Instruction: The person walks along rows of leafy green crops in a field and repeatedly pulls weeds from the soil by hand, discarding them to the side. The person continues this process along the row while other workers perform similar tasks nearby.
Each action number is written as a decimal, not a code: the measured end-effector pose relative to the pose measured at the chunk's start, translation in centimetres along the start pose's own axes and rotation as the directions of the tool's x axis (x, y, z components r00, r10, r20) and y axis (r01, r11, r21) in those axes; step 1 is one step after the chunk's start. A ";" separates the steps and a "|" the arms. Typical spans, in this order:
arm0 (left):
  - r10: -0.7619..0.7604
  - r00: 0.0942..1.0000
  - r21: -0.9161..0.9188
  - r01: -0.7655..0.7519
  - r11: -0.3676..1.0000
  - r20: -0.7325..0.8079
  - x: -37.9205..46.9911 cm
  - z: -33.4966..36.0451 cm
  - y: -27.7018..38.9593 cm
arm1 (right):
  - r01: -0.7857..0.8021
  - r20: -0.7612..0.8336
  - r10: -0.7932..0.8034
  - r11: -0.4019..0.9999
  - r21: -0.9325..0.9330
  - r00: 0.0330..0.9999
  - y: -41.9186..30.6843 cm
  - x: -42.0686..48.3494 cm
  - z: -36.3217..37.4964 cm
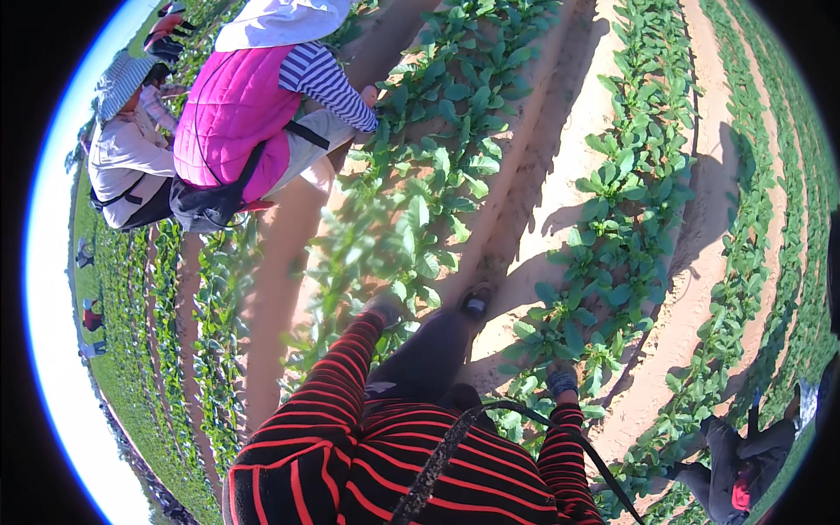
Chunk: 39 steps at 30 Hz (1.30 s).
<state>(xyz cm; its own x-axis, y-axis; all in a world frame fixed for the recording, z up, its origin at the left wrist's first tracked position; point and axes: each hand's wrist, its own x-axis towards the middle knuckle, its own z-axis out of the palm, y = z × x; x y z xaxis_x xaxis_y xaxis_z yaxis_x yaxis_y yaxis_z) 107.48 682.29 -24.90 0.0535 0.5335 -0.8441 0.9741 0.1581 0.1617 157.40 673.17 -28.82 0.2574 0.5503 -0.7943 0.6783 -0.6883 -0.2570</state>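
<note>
My left hand [385, 308], in a grey glove, reaches in among the leaves of a row of young leafy green plants [420, 223]. Foliage hides its fingertips. On the other side of my body, my right hand [562, 378], gloved in dark grey, is down at a second row of leafy plants [617, 256]. Leaves cover its fingers too, so whether either hand grips a stem cannot be told. Between the two rows runs a bare soil furrow [518, 177], where my dark shoe [475, 302] stands.
A person in a pink quilted vest [239, 111] crouches at the upper left, reaching into the left row. Beside them is a person in a pale shirt [128, 154]. Another person [735, 459] bends low at the lower right. A black strap [433, 466] hangs across my front.
</note>
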 end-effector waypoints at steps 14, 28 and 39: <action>0.116 0.992 -0.139 -0.121 0.983 -0.044 4.6 -12.9 10.9 | 0.098 -0.385 -0.111 0.994 -0.054 0.916 -6.6 5.2 -11.7; 0.224 0.967 -0.199 -0.245 0.949 -0.121 19.8 -15.0 10.3 | -0.143 -0.451 0.052 0.975 -0.171 0.891 -13.9 35.4 -16.0; -0.001 0.959 -0.790 0.235 0.566 0.285 24.2 -12.7 15.6 | -0.511 -0.206 0.470 0.818 -0.264 0.858 -13.6 45.4 -22.1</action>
<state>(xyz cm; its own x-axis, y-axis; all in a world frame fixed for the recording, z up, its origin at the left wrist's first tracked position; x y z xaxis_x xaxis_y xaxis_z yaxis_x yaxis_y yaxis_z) 121.14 708.18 -36.32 0.1131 0.2749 -0.9548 0.3909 0.8712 0.2971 175.04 717.96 -49.22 0.6817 0.2465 -0.6889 0.6047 -0.7198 0.3409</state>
